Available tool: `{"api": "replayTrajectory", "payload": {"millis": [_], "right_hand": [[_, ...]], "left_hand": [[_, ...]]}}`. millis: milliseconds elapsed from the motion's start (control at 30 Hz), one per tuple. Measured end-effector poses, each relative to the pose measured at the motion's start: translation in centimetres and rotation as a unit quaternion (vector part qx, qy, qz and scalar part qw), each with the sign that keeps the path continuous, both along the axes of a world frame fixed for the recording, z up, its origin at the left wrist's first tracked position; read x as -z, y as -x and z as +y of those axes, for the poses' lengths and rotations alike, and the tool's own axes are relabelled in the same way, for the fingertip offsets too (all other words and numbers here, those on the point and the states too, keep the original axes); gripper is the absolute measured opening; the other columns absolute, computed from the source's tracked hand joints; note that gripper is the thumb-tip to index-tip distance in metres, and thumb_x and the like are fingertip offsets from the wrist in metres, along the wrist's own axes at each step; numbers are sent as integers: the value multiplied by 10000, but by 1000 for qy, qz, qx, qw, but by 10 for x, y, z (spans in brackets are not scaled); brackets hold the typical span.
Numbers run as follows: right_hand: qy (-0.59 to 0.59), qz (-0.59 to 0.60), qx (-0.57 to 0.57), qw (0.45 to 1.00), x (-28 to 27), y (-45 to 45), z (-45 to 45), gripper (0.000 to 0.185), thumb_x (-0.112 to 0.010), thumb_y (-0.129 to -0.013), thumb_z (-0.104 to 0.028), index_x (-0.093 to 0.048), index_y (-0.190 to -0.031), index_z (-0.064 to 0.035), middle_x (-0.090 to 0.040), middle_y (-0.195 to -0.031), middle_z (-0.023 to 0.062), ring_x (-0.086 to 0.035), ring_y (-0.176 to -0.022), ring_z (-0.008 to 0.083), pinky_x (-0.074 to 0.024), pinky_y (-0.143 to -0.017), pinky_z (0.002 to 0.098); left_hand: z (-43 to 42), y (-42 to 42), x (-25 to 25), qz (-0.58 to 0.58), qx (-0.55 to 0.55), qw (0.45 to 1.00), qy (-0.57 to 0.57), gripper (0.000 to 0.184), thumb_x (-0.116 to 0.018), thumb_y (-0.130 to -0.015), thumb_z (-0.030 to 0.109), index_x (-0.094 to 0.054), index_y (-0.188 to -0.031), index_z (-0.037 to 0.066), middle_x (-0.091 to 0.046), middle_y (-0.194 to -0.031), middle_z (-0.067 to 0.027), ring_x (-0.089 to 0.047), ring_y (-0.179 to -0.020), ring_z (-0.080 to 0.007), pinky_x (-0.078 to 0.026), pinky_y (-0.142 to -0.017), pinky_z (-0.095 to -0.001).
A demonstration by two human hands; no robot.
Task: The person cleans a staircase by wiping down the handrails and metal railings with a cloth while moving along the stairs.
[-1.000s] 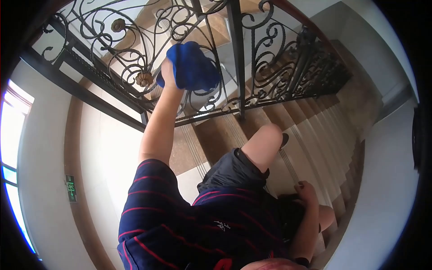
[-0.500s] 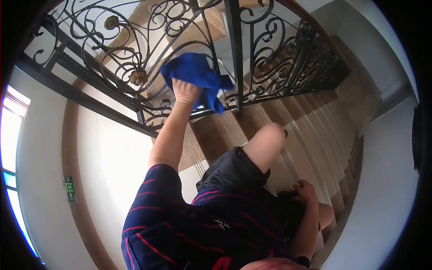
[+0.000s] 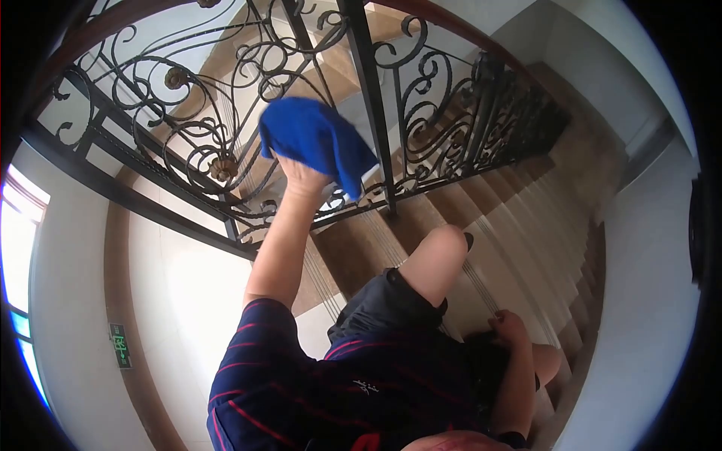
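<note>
The left hand (image 3: 304,180) stretches forward and holds a blue cloth (image 3: 312,137) in front of a black railing (image 3: 369,90), and the cloth covers most of its fingers, so I cannot tell if it touches the railing. The right hand (image 3: 510,328), with bent fingers, is low beside the right leg (image 3: 549,363). Past the left knee (image 3: 442,248), brown and pale stairs (image 3: 519,229) run along the railing, and at the left a green sign (image 3: 119,346) is near a bright window (image 3: 21,248).
</note>
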State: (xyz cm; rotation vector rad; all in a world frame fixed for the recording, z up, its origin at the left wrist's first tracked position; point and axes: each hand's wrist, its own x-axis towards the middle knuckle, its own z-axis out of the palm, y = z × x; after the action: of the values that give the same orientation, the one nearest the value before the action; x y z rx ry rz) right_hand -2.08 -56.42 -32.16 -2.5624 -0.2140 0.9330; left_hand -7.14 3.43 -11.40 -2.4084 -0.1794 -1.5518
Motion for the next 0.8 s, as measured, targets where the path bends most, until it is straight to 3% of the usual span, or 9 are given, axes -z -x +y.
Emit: {"api": "replayTrajectory", "payload": {"millis": [33, 100, 233, 300, 333, 433, 567, 700, 800], "right_hand": [[0, -17, -10, 1000, 6, -1, -2, 553, -766, -883, -397, -712, -1283, -19, -763, -1104, 231, -740, -1060, 381, -583, -939, 451], [-3, -33, -15, 999, 10, -4, -4, 548, -769, -877, -399, -719, -1270, -20, -762, -1094, 232, -741, -1056, 382, -584, -936, 453], [-5, -33, -40, 999, 15, -10, -8, 585, -776, -873, -397, -701, -1300, -4, -759, -1123, 236, -739, -1067, 387, -586, -943, 452], [-1, -41, -51, 998, 16, -11, -7, 581, -774, -871, -395, -703, -1292, 0, -759, -1115, 238, -737, -1064, 388, -586, -940, 455], [-2, -38, -46, 998, 13, -13, -8, 577, -767, -874, -397, -704, -1289, -1, -758, -1121, 235, -736, -1065, 387, -583, -945, 457], [-1, -34, -39, 999, 13, -14, -13, 572, -755, -877, -401, -705, -1285, -3, -758, -1132, 230, -733, -1072, 384, -578, -955, 460], [0, -37, -41, 998, 14, -19, -15, 565, -748, -878, -407, -709, -1280, -12, -757, -1142, 228, -726, -1087, 384, -572, -964, 461], [-13, -41, -51, 998, 25, -22, -20, 556, -742, -882, -405, -709, -1278, -15, -755, -1155, 227, -727, -1086, 382, -575, -957, 460], [-16, -51, -59, 997, 27, -27, -24, 563, -745, -874, -417, -713, -1271, -19, -756, -1157, 221, -730, -1081, 381, -578, -948, 457]], "left_hand": [[8, -10, -14, -27, -19, 999, -26, 771, -698, -930, 449, -484, -1543, 33, -461, -1585, -254, -370, -1503, -482, -198, -1260, -622], [19, -29, -53, -43, -42, 997, -57, 899, -681, -959, 472, -343, -1624, -30, -315, -1690, -274, -241, -1588, -463, -116, -1289, -609], [35, -69, -118, -45, -79, 990, -107, 850, -677, -949, 453, -381, -1629, 37, -321, -1709, -224, -257, -1593, -426, -79, -1297, -589], [25, -83, -128, 59, -273, 952, -125, 830, -662, -950, 459, -398, -1628, 59, -342, -1704, -222, -259, -1602, -398, -42, -1298, -585], [18, -89, -129, 15, -233, 960, -154, 758, -665, -934, 441, -485, -1575, 77, -476, -1616, -217, -394, -1523, -407, -190, -1257, -588], [-7, -94, -148, -33, -128, 988, -79, 614, -688, -896, 393, -616, -1419, 80, -649, -1377, -168, -594, -1243, -418, -432, -1024, -552], [16, -100, -126, 0, -100, 977, -186, 646, -695, -888, 365, -593, -1466, 95, -623, -1451, -160, -572, -1338, -391, -376, -1150, -539], [-7, -96, -132, 42, -102, 982, -152, 591, -660, -925, 352, -594, -1449, 86, -613, -1459, -156, -531, -1390, -391, -326, -1197, -534], [16, -102, -147, -90, -61, 981, -158, 576, -700, -908, 396, -658, -1373, 60, -620, -1436, -187, -537, -1374, -409, -328, -1188, -554]]}}
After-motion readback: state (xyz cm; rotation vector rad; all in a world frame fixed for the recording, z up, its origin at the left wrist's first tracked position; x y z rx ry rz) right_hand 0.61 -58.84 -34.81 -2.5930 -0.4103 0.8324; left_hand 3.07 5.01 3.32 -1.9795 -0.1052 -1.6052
